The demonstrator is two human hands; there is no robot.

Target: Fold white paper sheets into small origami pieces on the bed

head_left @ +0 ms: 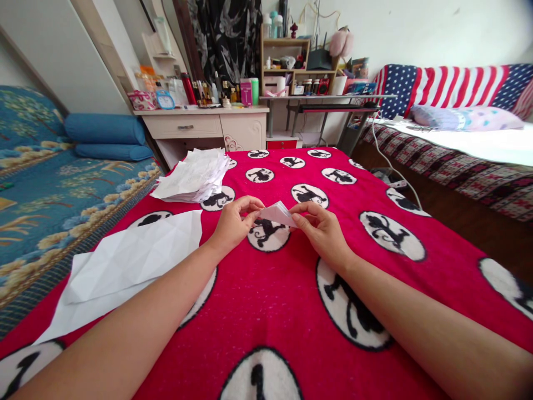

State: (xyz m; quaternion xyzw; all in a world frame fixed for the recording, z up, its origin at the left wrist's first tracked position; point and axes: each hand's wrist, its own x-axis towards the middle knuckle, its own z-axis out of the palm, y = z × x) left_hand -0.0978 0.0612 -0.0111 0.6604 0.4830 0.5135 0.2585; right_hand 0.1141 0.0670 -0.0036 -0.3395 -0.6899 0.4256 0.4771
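Note:
A small folded piece of white paper (276,213), with several layers showing along its upper right edge, is held just above the red cloth between my two hands. My left hand (238,220) pinches its left corner between thumb and fingers. At the right corner, my right hand (320,226) grips it with thumb and index finger. To the left of my left forearm lie creased white sheets (137,250), spread flat and overlapping. Beyond them sits a thick stack of crumpled white paper (194,173).
The red cloth (266,311) with black-and-white round patterns covers the surface before me. A blue patterned couch (75,205) stands at left, a white dresser (187,126) and a desk with shelves (300,72) at the back. A white cable (395,158) hangs by the bed at right.

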